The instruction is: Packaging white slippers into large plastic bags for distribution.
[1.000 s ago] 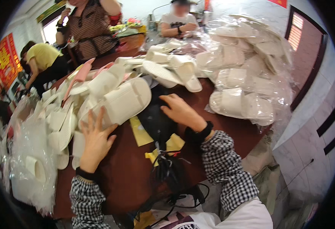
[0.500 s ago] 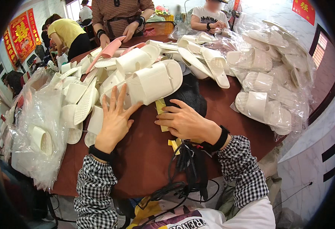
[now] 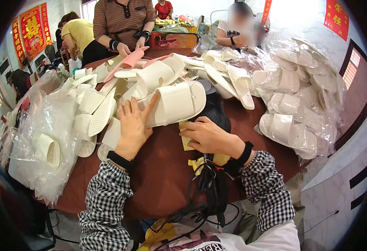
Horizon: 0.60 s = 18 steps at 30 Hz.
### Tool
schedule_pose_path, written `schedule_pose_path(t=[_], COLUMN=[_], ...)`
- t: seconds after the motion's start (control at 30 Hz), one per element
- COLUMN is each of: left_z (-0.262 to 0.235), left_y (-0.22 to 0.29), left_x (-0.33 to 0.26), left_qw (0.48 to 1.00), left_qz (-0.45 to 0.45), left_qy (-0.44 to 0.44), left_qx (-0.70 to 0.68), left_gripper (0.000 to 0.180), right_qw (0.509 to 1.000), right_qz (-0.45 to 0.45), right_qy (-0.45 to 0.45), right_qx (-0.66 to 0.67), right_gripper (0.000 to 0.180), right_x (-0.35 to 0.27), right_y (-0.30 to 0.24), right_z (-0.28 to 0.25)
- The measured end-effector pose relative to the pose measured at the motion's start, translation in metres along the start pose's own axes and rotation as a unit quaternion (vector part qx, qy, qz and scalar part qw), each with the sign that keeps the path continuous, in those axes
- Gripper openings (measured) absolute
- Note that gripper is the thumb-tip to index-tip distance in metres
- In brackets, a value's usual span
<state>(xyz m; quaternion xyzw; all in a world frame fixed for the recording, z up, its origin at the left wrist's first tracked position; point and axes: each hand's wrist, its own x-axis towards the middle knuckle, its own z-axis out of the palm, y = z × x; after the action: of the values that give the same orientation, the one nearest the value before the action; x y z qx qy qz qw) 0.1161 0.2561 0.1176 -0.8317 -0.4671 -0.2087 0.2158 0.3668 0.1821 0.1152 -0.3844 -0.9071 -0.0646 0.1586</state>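
Note:
A white slipper [image 3: 176, 104] lies at the near edge of a pile of white slippers, its strap facing up. My left hand [image 3: 134, 127] rests at its left end, fingers spread and thumb stretched along the strap's side. Just below the slipper's right part, my right hand [image 3: 212, 137] has its fingers bent and closed over a yellow paper slip [image 3: 187, 145]; the fingertips partly cover the slip. Behind that hand lies a dark mesh cap-like thing [image 3: 217, 109]. Pink slippers [image 3: 127, 62] show at the pile's far side.
Bagged white slippers [image 3: 292, 108] are heaped on the right of the brown table [image 3: 162, 180]. A clear plastic bag [image 3: 45, 167] holding a slipper lies at the left. Black cables [image 3: 198, 201] hang by the near edge. Two people [image 3: 125, 21] work across the table.
The view has shifted slightly. My left hand's fingers have drawn in at the slipper's end, and its thumb has moved up by the strap. My right hand stays at the yellow slip.

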Motion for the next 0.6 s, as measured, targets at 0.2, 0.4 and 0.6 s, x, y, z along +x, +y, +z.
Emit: schedule_pose_path(t=[0.2, 0.4, 0.6], left_z=[-0.003, 0.0, -0.008], left_y=[-0.016, -0.017, -0.015], left_x=[0.001, -0.005, -0.005], left_qw=[0.981, 0.969, 0.983], left_qz=[-0.09, -0.094, -0.062], left_qy=[0.075, 0.068, 0.069], left_qx=[-0.156, -0.219, -0.161], left_gripper=[0.089, 0.087, 0.1], right_qw=[0.996, 0.956, 0.936], right_qz=[0.081, 0.022, 0.079], right_qy=[-0.041, -0.127, -0.266], right_qx=[0.017, -0.262, -0.216], right_gripper=[0.039, 0.056, 0.065], right_x=[0.022, 0.054, 0.062], right_y=[0.01, 0.021, 0.014], right_z=[-0.01, 0.032, 0.033])
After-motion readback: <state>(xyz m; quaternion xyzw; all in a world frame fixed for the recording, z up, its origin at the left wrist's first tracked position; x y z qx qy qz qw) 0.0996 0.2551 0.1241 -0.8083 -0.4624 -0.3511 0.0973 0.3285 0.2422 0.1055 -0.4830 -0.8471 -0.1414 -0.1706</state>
